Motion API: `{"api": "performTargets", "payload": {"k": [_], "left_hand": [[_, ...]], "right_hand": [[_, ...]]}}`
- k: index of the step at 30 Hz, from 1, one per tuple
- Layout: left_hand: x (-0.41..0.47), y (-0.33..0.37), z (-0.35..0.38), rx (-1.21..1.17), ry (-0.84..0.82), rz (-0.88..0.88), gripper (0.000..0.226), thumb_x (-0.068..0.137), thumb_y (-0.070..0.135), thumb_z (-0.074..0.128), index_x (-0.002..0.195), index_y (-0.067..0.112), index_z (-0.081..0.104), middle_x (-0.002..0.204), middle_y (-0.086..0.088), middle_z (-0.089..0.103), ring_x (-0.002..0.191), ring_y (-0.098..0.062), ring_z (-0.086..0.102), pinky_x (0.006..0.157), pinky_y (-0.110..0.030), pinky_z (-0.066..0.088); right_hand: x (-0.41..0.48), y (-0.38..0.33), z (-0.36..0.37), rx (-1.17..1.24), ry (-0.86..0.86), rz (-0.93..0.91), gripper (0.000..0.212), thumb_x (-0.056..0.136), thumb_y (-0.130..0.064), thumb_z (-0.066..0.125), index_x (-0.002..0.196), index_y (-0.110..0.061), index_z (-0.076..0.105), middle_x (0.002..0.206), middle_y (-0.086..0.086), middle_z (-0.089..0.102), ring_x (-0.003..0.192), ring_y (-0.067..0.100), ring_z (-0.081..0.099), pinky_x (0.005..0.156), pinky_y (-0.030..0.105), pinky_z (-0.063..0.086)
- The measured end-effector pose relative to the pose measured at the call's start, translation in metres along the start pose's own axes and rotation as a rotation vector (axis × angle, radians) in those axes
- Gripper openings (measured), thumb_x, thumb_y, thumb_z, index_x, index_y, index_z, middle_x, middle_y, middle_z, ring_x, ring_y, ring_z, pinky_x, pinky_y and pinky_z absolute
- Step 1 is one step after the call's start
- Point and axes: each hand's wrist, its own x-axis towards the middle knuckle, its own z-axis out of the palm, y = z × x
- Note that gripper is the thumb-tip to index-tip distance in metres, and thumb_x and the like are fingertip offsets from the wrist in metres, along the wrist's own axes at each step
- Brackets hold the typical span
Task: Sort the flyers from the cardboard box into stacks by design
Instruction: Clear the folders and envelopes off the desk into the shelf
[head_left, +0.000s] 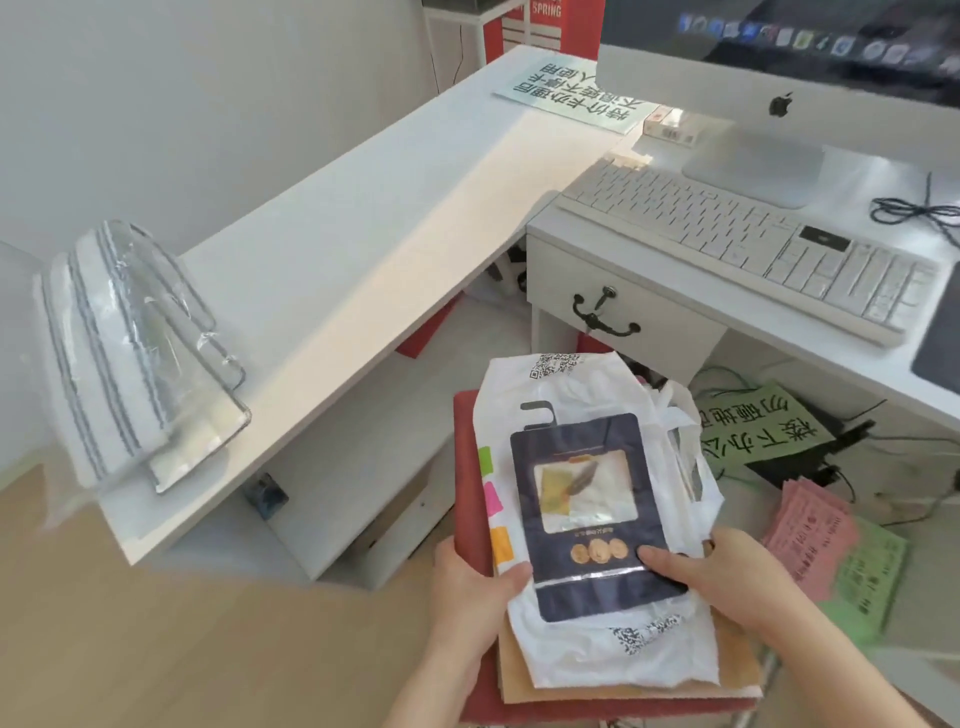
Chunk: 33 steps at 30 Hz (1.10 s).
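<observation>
Holding a messy pile (519, 670) with both hands: the left hand (467, 582) grips its left edge, thumb on top of the white bag (587, 395), and the right hand (727, 571) clamps the right side, thumb pressed on the navy packet (587, 519) lying on top. Fingers underneath are hidden, packet print is too blurry to read. Both forearms rise from the bottom edge, cut off. Pink flyers (810, 535) and green flyers (872, 582) sit stacked on the floor (748, 504) just right of the pile
</observation>
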Motion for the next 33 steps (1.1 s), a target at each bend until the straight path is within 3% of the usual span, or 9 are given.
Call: {"api": "performTargets", "payload": {"k": [5, 8, 10, 16, 23, 26, 28, 30, 33], "left_hand": [[0.029, -0.028, 0.02, -0.115, 0.062, -0.041, 0.034, 0.075, 0.003, 0.077, 0.095, 0.022, 0.057, 0.082, 0.007, 0.072, 0.069, -0.007, 0.07, 0.055, -0.021, 0.052], [0.064, -0.043, 0.013, -0.163, 0.113, -0.075, 0.032, 0.076, 0.001, 0.076, 0.098, 0.018, 0.061, 0.083, 0.003, 0.074, 0.075, -0.016, 0.072, 0.069, -0.036, 0.058], [0.092, -0.05, 0.002, -0.196, 0.164, -0.096, 0.035, 0.074, 0.003, 0.078, 0.104, 0.014, 0.062, 0.087, -0.001, 0.075, 0.079, -0.022, 0.072, 0.077, -0.044, 0.057], [0.211, -0.066, -0.039, -0.278, 0.308, -0.132, 0.037, 0.072, 0.004, 0.078, 0.106, 0.009, 0.064, 0.091, -0.007, 0.074, 0.082, -0.029, 0.071, 0.081, -0.049, 0.055], [0.367, -0.052, -0.078, -0.301, 0.478, -0.1, 0.047, 0.067, 0.022, 0.082, 0.108, 0.009, 0.061, 0.098, -0.009, 0.071, 0.083, -0.03, 0.07, 0.08, -0.049, 0.056], [0.406, -0.045, -0.082, -0.064, 0.563, -0.124, 0.073, 0.054, 0.063, 0.077, 0.109, 0.017, 0.061, 0.11, -0.01, 0.064, 0.091, -0.031, 0.065, 0.082, -0.047, 0.055], [0.411, -0.04, -0.081, 0.055, 0.611, -0.125, 0.07, 0.065, 0.067, 0.068, 0.115, 0.018, 0.058, 0.118, -0.011, 0.056, 0.097, -0.032, 0.06, 0.084, -0.046, 0.053], [0.402, -0.032, -0.075, -0.043, 0.576, -0.119, 0.064, 0.079, 0.059, 0.062, 0.128, 0.019, 0.05, 0.124, -0.006, 0.056, 0.099, -0.027, 0.06, 0.086, -0.042, 0.052], [0.376, -0.031, -0.064, -0.089, 0.421, -0.079, 0.078, 0.076, 0.052, 0.071, 0.139, 0.027, 0.034, 0.119, 0.009, 0.055, 0.102, -0.017, 0.057, 0.09, -0.036, 0.047]], "right_hand": [[0.062, 0.007, 0.023, -0.077, -0.08, -0.048, 0.062, 0.064, -0.07, 0.071, 0.085, -0.013, 0.057, 0.08, 0.001, 0.067, 0.073, 0.016, 0.062, 0.07, 0.031, 0.051], [0.105, -0.014, 0.048, -0.076, -0.148, -0.109, 0.066, 0.06, -0.073, 0.07, 0.094, -0.018, 0.059, 0.088, -0.001, 0.068, 0.079, 0.017, 0.063, 0.079, 0.036, 0.054], [0.13, -0.038, 0.064, -0.057, -0.172, -0.169, 0.056, 0.062, -0.069, 0.072, 0.092, -0.024, 0.058, 0.088, -0.006, 0.067, 0.081, 0.015, 0.063, 0.079, 0.037, 0.054], [0.228, -0.128, 0.129, -0.133, -0.193, -0.375, 0.051, 0.067, -0.066, 0.071, 0.1, -0.03, 0.06, 0.095, -0.01, 0.066, 0.079, 0.011, 0.058, 0.07, 0.031, 0.051], [0.349, -0.261, 0.186, -0.231, -0.166, -0.505, 0.062, 0.069, -0.064, 0.072, 0.108, -0.019, 0.054, 0.104, 0.0, 0.062, 0.088, 0.019, 0.056, 0.069, 0.03, 0.045], [0.385, -0.293, 0.201, -0.292, -0.167, -0.482, 0.071, 0.068, -0.07, 0.067, 0.114, -0.018, 0.051, 0.112, 0.002, 0.061, 0.103, 0.023, 0.056, 0.081, 0.034, 0.046], [0.397, -0.302, 0.209, -0.31, -0.147, -0.469, 0.076, 0.069, -0.075, 0.061, 0.119, -0.019, 0.051, 0.117, 0.003, 0.057, 0.11, 0.025, 0.05, 0.089, 0.039, 0.044], [0.395, -0.301, 0.206, -0.299, -0.067, -0.516, 0.08, 0.072, -0.078, 0.053, 0.129, -0.022, 0.048, 0.126, 0.003, 0.049, 0.118, 0.027, 0.042, 0.092, 0.043, 0.041], [0.385, -0.275, 0.187, -0.184, -0.016, -0.497, 0.079, 0.081, -0.078, 0.035, 0.139, -0.023, 0.038, 0.132, 0.008, 0.04, 0.124, 0.032, 0.036, 0.093, 0.046, 0.038]]}}
